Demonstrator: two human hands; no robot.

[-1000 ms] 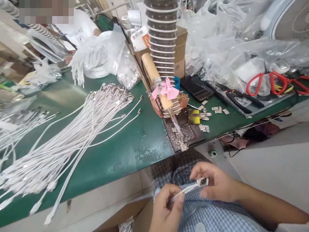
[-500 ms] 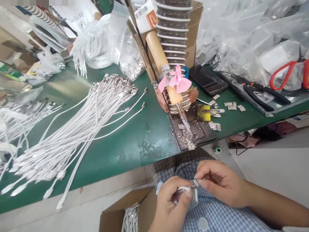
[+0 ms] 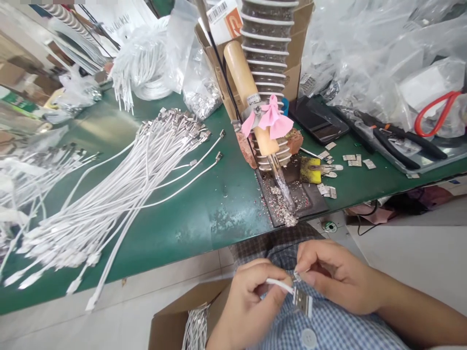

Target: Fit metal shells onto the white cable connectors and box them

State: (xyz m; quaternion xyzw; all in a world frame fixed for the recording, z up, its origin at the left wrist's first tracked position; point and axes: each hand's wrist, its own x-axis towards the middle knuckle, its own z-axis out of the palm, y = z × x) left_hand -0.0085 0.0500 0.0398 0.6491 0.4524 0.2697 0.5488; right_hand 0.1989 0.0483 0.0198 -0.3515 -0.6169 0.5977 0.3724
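Observation:
My left hand (image 3: 251,301) is closed on a white USB cable (image 3: 279,283) above my lap. The cable's flat metal plug (image 3: 302,300) sticks out past my fingertips, tilted down to the right. My right hand (image 3: 333,274) pinches a tiny silvery piece (image 3: 297,276) between thumb and fingertips, just above the plug. Its exact kind is too small to make out, and whether it joins the cable is unclear. To the left on the green table (image 3: 193,214) lies a bundle of white cables (image 3: 120,184) with metal-tipped ends.
A soldering iron (image 3: 251,90) is clamped before a ribbed hose (image 3: 268,43), its tip over a debris-strewn dark plate (image 3: 264,199). Near it are a yellow sponge (image 3: 310,170), loose metal shells (image 3: 353,160), pliers (image 3: 397,141) and a phone (image 3: 319,119). An open carton (image 3: 171,316) stands below.
The plug has swung out from beside my left fingers and now points down and right, its flat face showing. My left hand has shifted slightly left; the right hand keeps its pinch.

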